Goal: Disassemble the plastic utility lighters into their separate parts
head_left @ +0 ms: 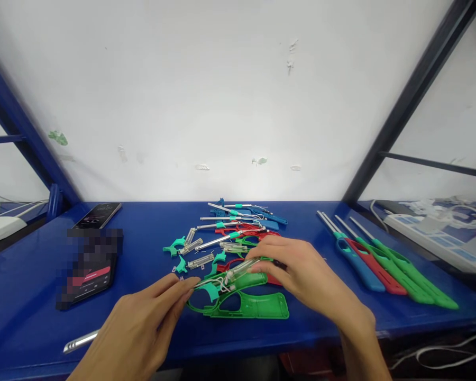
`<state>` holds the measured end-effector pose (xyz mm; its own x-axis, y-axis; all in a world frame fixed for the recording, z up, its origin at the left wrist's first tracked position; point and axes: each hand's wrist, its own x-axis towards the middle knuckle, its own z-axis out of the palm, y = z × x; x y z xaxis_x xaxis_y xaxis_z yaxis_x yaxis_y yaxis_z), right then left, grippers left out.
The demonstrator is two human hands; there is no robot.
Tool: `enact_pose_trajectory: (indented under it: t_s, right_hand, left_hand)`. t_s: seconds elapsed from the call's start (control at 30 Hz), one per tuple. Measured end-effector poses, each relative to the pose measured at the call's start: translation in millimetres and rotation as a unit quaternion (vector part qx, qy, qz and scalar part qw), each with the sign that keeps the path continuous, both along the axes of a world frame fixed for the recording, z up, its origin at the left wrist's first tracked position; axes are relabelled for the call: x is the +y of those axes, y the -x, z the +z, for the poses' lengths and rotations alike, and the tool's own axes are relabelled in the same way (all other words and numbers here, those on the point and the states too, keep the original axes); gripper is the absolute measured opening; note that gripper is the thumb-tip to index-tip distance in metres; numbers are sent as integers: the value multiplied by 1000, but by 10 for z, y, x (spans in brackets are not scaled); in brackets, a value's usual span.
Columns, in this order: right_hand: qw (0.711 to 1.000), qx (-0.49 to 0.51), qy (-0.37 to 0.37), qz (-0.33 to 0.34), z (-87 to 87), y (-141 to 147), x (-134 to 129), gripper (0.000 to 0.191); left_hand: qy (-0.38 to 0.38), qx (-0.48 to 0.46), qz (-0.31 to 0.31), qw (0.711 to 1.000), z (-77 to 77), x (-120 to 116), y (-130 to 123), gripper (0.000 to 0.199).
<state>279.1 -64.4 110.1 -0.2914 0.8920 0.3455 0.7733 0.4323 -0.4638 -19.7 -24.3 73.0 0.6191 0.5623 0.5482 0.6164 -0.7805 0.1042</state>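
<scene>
Head view shows the fingers of your right hand (pixel 303 267) clamped on a clear tank (pixel 243 269), which lies slanted between your two hands. The fingers of your left hand (pixel 143 312) are pressed together on a metal tube (pixel 81 342); its far end comes out under this hand, at the lower left. Between the fingers you have also a teal trigger (pixel 212 291) and white wires (pixel 223 286). How these parts are joined, I cannot tell.

Just below them, an open green half-shell (pixel 266 306) lies on the blue surface (pixel 313 325). Behind your hands are spread loose clear tanks (pixel 200 261), small teal pieces (pixel 181 264) and thin metal rods (pixel 218 241). A blue shell (pixel 278 219) lies near the wall (pixel 238 106).

Farther to your right, one blue lighter (pixel 360 267), one red lighter (pixel 384 274) and two green lighters (pixel 425 281) lie side by side. Well apart, on your left, are two phones (pixel 98 215).
</scene>
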Motion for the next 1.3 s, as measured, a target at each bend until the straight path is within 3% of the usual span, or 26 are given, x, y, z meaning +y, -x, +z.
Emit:
enact_pose_trajectory:
  t_s: [0.37, 0.77, 0.93, 1.03, 1.3]
  right_hand:
    - [1000, 5, -19, -17, 20, -91, -46, 17]
    - [998, -5, -59, -32, -4, -122, -32, 24]
    - [980, -23, -133, -144, -3, -459, -87, 27]
    - [979, -22, -118, -167, -8, -552, -84, 25]
    - [990, 22, -54, -132, -66, -201, 117, 24]
  left_hand:
    - [54, -78, -11, 995, -80, -13, 15, 33]
    - [17, -57, 19, 998, -106, 47, 105, 35]
    - [19, -41, 65, 997, -87, 231, 343, 38]
    - [36, -44, 72, 996, -101, 297, 393, 36]
    - [94, -6, 58, 994, -179, 280, 274, 38]
